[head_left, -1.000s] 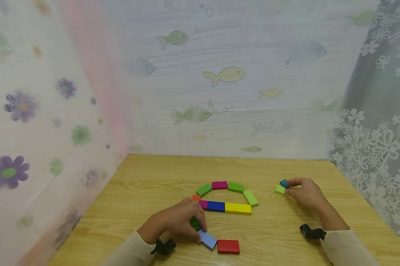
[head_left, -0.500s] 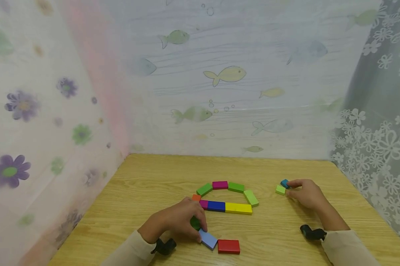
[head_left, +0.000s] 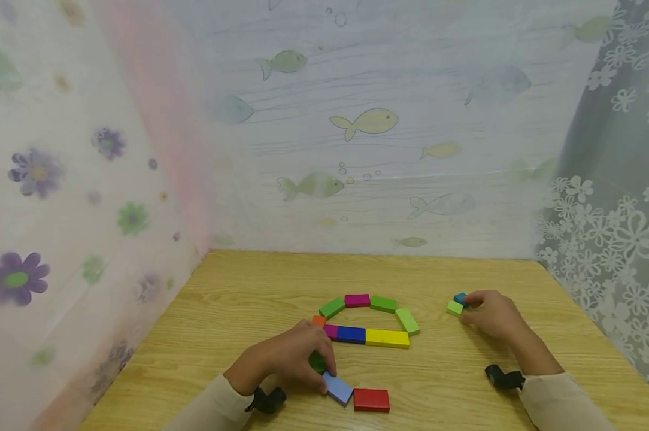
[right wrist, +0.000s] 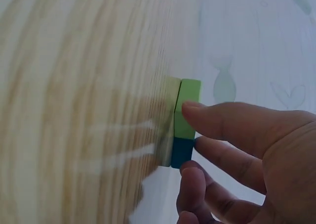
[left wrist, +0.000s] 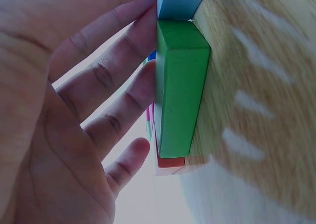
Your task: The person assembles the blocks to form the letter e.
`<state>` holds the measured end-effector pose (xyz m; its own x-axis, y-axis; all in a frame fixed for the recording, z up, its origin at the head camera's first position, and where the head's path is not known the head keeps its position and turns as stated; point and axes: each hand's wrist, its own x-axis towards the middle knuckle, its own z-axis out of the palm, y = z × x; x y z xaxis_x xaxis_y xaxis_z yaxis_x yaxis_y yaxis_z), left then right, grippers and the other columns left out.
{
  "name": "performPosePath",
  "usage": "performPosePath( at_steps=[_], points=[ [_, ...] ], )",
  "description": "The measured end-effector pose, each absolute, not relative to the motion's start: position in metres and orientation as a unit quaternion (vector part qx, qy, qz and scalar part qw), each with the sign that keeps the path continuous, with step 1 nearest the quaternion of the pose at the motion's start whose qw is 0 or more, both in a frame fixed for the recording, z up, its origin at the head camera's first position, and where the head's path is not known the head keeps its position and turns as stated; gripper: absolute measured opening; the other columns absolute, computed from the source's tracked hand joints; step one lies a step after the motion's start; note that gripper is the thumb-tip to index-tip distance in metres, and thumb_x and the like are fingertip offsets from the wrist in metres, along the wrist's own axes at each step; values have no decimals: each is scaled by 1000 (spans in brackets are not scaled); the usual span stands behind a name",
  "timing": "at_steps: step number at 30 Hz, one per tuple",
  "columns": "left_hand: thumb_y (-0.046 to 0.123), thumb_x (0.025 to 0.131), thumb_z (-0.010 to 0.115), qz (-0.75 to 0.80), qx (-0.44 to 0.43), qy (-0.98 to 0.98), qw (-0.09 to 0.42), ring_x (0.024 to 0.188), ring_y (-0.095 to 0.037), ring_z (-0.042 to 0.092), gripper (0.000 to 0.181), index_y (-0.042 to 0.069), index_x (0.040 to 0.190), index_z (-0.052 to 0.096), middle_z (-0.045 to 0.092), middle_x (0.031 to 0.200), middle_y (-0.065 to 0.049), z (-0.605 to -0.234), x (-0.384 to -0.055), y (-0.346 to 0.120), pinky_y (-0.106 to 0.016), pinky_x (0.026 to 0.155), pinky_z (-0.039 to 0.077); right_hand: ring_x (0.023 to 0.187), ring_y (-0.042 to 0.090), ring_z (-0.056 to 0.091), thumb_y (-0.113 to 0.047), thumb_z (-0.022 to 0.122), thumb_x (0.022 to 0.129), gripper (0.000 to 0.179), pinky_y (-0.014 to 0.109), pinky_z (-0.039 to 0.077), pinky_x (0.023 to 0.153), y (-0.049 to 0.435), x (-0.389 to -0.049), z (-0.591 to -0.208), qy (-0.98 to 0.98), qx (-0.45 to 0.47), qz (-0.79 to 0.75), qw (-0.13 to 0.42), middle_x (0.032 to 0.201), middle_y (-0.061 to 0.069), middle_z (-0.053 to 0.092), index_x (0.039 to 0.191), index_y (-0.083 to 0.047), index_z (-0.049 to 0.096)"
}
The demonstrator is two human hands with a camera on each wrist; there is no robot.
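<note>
My left hand (head_left: 294, 353) is at the near part of the table, its thumb and forefinger pinching the light blue block (head_left: 337, 389). A dark green block (left wrist: 182, 90) lies end to end with it, beneath my curved fingers, and is mostly hidden in the head view. On the right, my right hand (head_left: 491, 314) holds two small blocks between thumb and fingers. Its thumb lies on the light green block (right wrist: 186, 122); a finger reaches the teal-blue block (right wrist: 182, 153) beside it. A red block (head_left: 371, 400) touches or nearly touches the light blue one's right end.
Beyond my left hand, green blocks (head_left: 332, 307), a magenta block (head_left: 357, 300) and a lime block (head_left: 408, 321) form an arch. Under it runs a row with a dark blue block (head_left: 351, 334) and a yellow block (head_left: 387, 338). An orange block (head_left: 318, 321) sits at the left end.
My right hand has shifted slightly left, its thumb now nearer the light green block. The teal-blue block has moved a little left and nearer. My left hand stays still.
</note>
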<state>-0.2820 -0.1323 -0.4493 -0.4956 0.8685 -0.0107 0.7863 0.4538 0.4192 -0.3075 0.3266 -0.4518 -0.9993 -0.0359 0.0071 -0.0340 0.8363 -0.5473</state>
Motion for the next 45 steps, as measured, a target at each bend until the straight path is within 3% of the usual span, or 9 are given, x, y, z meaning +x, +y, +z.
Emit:
performPosePath(
  at_steps=[10, 16, 22, 32, 45],
  points=[
    [41, 81, 89, 179, 493, 845, 108, 105, 7, 54, 18, 38, 96, 80, 66, 99, 30, -450, -282, -133, -29, 94, 32, 93, 26, 64, -34, 82, 88, 50, 44, 54, 77, 319, -306, -456, 960, -59, -274, -8, 104, 8, 69, 125, -2, 70],
    [42, 81, 88, 177, 492, 846, 105, 106, 7, 54, 18, 38, 96, 80, 66, 98, 31, -450, -282, -133, -30, 94, 32, 93, 26, 65, -31, 81, 90, 43, 43, 55, 76, 317, -306, -456, 959, -57, -278, -7, 104, 8, 70, 121, -2, 73],
    [43, 81, 88, 176, 494, 845, 104, 106, 7, 55, 18, 38, 97, 80, 66, 98, 31, -450, -282, -133, -30, 95, 32, 101, 35, 66, -27, 80, 90, 43, 47, 57, 80, 317, -306, -454, 959, -55, -278, -5, 109, 14, 72, 122, 1, 73],
    [43, 81, 88, 180, 498, 842, 105, 103, 9, 55, 18, 38, 96, 80, 66, 98, 31, -452, -284, -133, -30, 94, 33, 103, 39, 69, -25, 78, 92, 41, 41, 60, 74, 314, -305, -453, 953, -66, -294, -12, 122, 24, 69, 123, 3, 72],
    [42, 81, 88, 178, 498, 842, 104, 102, 10, 56, 18, 38, 97, 80, 66, 98, 31, -452, -283, -132, -30, 95, 34, 99, 32, 69, -29, 80, 91, 39, 43, 59, 77, 307, -299, -447, 955, -74, -288, -18, 117, 16, 72, 120, -3, 75]
  ],
)
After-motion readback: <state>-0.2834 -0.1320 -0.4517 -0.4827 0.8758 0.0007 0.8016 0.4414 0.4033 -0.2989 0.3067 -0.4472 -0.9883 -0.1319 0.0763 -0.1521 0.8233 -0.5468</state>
